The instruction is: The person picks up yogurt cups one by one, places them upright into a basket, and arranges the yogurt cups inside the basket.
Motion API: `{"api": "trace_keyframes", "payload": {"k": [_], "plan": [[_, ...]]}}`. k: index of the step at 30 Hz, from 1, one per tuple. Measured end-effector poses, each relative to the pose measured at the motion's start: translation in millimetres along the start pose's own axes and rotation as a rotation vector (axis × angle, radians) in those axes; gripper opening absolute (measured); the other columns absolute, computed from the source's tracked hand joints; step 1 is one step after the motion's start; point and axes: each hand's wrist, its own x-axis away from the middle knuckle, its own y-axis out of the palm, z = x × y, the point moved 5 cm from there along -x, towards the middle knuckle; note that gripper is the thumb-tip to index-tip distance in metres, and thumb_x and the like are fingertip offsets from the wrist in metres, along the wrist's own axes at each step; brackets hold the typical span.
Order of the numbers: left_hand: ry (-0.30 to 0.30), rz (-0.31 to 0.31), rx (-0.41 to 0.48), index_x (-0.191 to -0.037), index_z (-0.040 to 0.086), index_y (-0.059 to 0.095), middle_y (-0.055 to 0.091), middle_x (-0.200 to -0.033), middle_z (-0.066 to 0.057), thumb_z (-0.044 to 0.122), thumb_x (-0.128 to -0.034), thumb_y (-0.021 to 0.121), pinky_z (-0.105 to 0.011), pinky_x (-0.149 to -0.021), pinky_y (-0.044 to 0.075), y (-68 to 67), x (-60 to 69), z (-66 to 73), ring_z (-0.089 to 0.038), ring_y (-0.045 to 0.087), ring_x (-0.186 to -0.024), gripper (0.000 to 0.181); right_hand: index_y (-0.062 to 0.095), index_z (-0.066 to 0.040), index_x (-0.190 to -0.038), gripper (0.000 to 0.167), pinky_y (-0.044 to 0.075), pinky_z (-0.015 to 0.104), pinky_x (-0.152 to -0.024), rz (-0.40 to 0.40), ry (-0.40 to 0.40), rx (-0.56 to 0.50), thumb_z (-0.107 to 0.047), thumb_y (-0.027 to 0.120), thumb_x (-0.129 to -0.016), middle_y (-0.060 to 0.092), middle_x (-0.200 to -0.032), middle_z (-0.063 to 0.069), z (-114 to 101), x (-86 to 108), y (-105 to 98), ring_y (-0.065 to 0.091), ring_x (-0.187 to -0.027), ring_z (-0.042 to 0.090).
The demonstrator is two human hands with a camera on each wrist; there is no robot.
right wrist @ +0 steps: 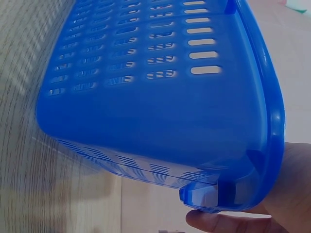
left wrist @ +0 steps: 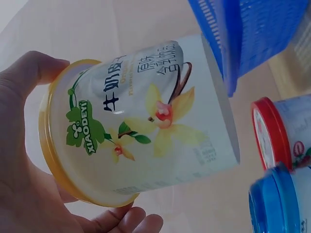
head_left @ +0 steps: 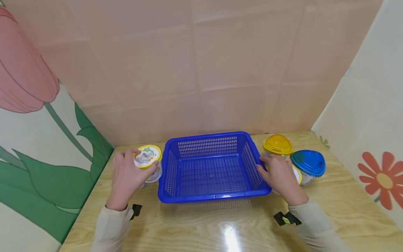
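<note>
The left hand (head_left: 127, 173) holds a white tub (left wrist: 146, 121) by its yellow lid (head_left: 147, 156), thumb and fingers on opposite sides. The tub is just left of the blue basket (head_left: 214, 196); whether its base touches the surface (head_left: 176, 227) is hard to tell. It looks stiff, smooth and fairly light; the lid's rim should give grip, though cupping the wall beneath seems safer against popping it off. The right hand (head_left: 280, 173) has its fingers gripping the basket's right rim, probably the firmest part of that light plastic. Beyond stands a blue-lidded tub (head_left: 308, 162).
</note>
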Motion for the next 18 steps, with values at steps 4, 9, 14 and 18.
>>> {"api": "trace_keyframes", "payload": {"k": [4,9,14,18], "plan": [[-0.006,-0.021,0.043,-0.118,0.005,0.056,0.047,-0.115,-0.022,0.050,-0.0755,0.079,-0.043,-0.082,0.036,5.3,-8.3,3.9,-0.035,0.039,-0.108,0.066,0.071,0.007,-0.110,0.036,0.046,0.059,-0.074,0.006,-0.005,-0.001,-0.022,0.074,-0.089,0.070,-0.101,0.025,0,0.1,0,0.065,-0.089,0.041],[-0.013,-0.063,0.088,-0.117,0.006,0.056,0.047,-0.119,-0.022,0.052,-0.0763,0.078,-0.046,-0.086,0.036,14.5,-17.4,8.4,-0.035,0.039,-0.111,0.065,0.072,0.006,-0.110,0.035,0.048,0.058,-0.073,0.014,-0.011,-0.001,-0.022,0.074,-0.088,0.070,-0.101,0.025,0,-0.1,0,0.066,-0.088,0.041],[-0.013,-0.101,0.086,-0.112,0.007,0.055,0.050,-0.114,-0.019,0.052,-0.0759,0.078,-0.045,-0.084,0.037,24.8,-25.2,13.6,-0.034,0.041,-0.108,0.062,0.072,0.006,-0.110,0.035,0.047,0.058,-0.074,0.012,-0.011,-0.005,-0.022,0.074,-0.089,0.071,-0.101,0.025,1,0.5,0,0.066,-0.088,0.042],[-0.006,-0.132,0.066,-0.112,0.008,0.054,0.049,-0.112,-0.018,0.056,-0.0759,0.076,-0.043,-0.082,0.039,32.2,-32.7,19.1,-0.032,0.042,-0.105,0.064,0.072,0.007,-0.110,0.036,0.048,0.058,-0.073,0.012,-0.009,-0.006,-0.022,0.073,-0.089,0.070,-0.101,0.025,2,0.2,0,0.066,-0.087,0.041]]}}
